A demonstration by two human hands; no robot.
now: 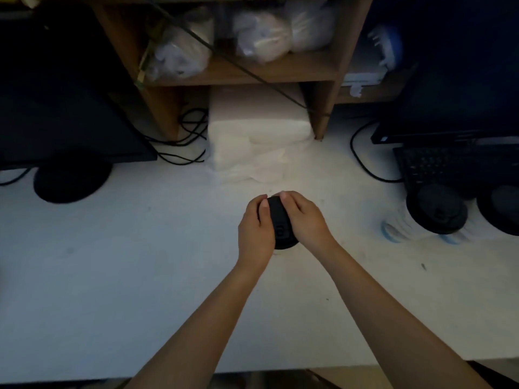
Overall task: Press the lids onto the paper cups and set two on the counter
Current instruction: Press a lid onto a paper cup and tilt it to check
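Left hand and right hand clamp curled fingers round a black lid above the counter; even pressure all round the rim should seat it squarely.

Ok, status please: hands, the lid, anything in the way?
Left hand, right hand grip black lid above counter. Two lidded cups at right. Napkin stack behind, apart.

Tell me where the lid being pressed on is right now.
Head view: the black lid is at the middle of the counter, gripped between the left hand and the right hand, just in front of the white paper stack.
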